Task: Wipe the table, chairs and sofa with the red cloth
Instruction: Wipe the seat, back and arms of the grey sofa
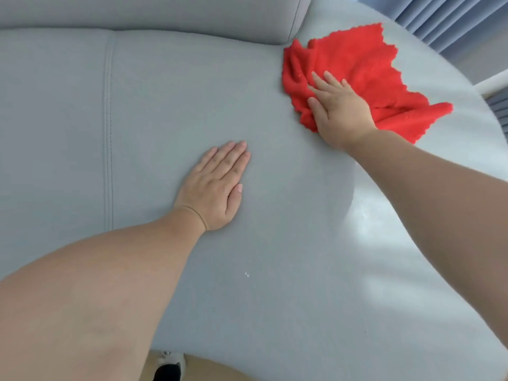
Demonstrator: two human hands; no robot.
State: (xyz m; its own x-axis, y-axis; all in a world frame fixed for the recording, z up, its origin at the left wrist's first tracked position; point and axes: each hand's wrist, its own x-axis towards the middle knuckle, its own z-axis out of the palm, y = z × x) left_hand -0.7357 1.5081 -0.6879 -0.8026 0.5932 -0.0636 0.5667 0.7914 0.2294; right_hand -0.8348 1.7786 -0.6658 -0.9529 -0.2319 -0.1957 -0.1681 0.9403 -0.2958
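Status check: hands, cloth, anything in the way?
Right hand flat, pressing red cloth on sofa seat. Left hand flat on seat. Backrest end beside cloth.

It looks like a home living room: a grey sofa (192,92) and pleated curtains (445,20) at far right.

Bright, even red all over the cloth (357,64), with no print, only a zigzag-cut edge. Pale blue-grey on the sofa (165,92), plain and unpatterned, crossed by one double seam stitched in the same grey; whiter, glossy patches of light toward its right side. Darker blue-grey on the curtain (445,20), banded light and dark by vertical folds. White on the rail (492,81) beside it. Warm tan on the strip of floor (203,371) at the bottom edge. Black with a white upper part on the shoe (167,371) there. Thin tan band (199,215) round one wrist.
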